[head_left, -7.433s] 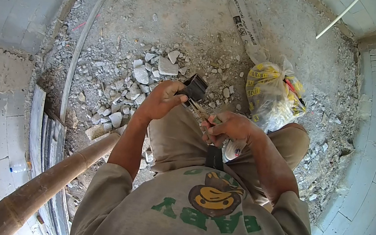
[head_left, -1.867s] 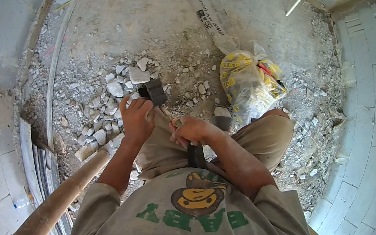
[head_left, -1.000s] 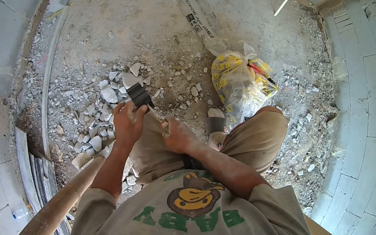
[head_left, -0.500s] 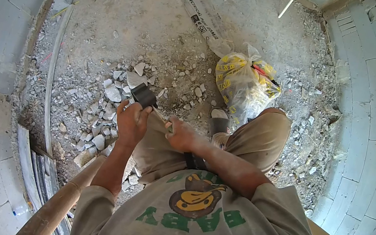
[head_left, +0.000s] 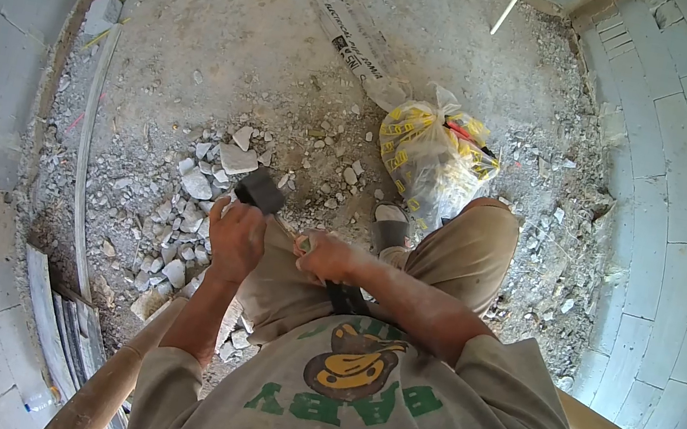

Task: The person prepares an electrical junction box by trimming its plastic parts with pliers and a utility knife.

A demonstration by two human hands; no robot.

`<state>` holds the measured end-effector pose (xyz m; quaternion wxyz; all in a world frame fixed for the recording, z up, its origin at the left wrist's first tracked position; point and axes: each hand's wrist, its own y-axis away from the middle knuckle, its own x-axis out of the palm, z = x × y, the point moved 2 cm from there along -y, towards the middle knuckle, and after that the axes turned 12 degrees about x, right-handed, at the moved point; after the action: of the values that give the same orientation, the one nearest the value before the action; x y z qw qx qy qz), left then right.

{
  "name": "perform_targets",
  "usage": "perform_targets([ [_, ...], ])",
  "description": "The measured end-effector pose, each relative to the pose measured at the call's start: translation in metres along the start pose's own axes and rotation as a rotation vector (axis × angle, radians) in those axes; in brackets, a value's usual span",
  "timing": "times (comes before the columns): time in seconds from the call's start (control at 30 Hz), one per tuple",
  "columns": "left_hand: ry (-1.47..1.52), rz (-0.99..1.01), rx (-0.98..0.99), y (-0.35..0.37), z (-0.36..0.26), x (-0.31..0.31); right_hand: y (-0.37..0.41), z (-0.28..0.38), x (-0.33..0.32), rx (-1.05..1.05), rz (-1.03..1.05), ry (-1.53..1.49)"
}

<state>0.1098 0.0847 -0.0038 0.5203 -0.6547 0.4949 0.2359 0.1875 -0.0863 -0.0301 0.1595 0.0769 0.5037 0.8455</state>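
My left hand [head_left: 235, 240] is closed at the lower edge of a dark, block-shaped piece [head_left: 260, 191], its fingers bent against it. Just to the right, my right hand [head_left: 325, 256] wraps round a thin pale shaft [head_left: 287, 229] that runs toward the dark piece. A bit of green shows at the right hand's grip. Whether shaft and block are one tool I cannot tell. Both hands are above my bent left knee, in front of the grey shirt [head_left: 279, 424].
Broken rubble [head_left: 195, 181] lies beyond and left of my hands. A knotted clear plastic bag [head_left: 441, 158] with yellow print stands by my right foot [head_left: 392, 223]. Long strips [head_left: 58, 320] lie along the left wall; a printed plastic sleeve [head_left: 348, 32] stretches across the floor.
The dark piece sits slightly lower relative to my hands and its tilt has changed. The right hand has shifted a little downward. The whole view has moved slightly.
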Motion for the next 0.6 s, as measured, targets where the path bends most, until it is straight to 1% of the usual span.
perform_targets([
  [0.03,0.112,-0.021,-0.188,0.002,0.005,0.005,-0.003,-0.007,0.01,0.001,-0.004,0.001],
  [0.07,0.224,-0.041,-0.375,0.003,0.009,0.009,-0.007,-0.01,0.015,-0.257,-0.369,0.151],
  [0.1,0.226,-0.04,-0.369,-0.001,0.009,0.009,-0.004,-0.008,0.018,-0.513,-0.735,0.299],
  [0.17,0.387,-0.053,-0.615,-0.007,0.008,0.009,-0.011,-0.015,0.02,-0.476,-0.741,0.289],
  [0.2,0.387,-0.055,-0.618,-0.007,0.006,0.01,-0.012,-0.016,0.02,-0.442,-0.738,0.285],
  [0.23,0.248,-0.062,-0.432,-0.01,0.001,0.009,-0.002,-0.003,0.007,-0.446,-0.735,0.29],
  [0.27,0.109,-0.063,-0.242,-0.011,-0.002,0.008,0.01,0.016,-0.009,-0.151,-0.274,0.201],
  [0.3,0.104,-0.061,-0.239,-0.008,-0.001,0.007,0.019,0.022,-0.014,0.139,0.186,0.103],
  [0.33,0.068,-0.094,-0.102,-0.006,-0.002,0.006,0.018,0.018,-0.018,0.131,0.185,0.105],
  [0.37,0.031,-0.129,0.031,-0.006,-0.002,0.005,0.014,0.014,-0.021,0.087,0.252,0.027],
  [0.4,0.023,-0.133,0.025,-0.005,-0.001,0.002,0.011,0.012,-0.021,0.047,0.323,-0.051],
  [0.43,0.029,-0.11,0.071,-0.005,-0.003,-0.002,0.009,0.009,-0.018,0.045,0.33,-0.042],
  [0.47,0.035,-0.088,0.117,-0.005,-0.003,-0.005,0.006,0.006,-0.015,0.064,0.27,0.005],
  [0.5,0.023,-0.093,0.112,-0.001,0.001,-0.003,0.003,0.004,-0.011,0.078,0.208,0.052],
  [0.53,0.079,-0.068,0.01,0.004,0.006,0.003,-0.001,-0.003,-0.002,0.073,0.214,0.059],
  [0.57,0.138,-0.041,-0.093,0.011,0.011,0.007,-0.004,-0.01,0.004,-0.141,-0.14,0.217],
  [0.6,0.131,-0.042,-0.097,0.008,0.008,0.004,-0.003,-0.011,0.008,-0.357,-0.497,0.368],
])
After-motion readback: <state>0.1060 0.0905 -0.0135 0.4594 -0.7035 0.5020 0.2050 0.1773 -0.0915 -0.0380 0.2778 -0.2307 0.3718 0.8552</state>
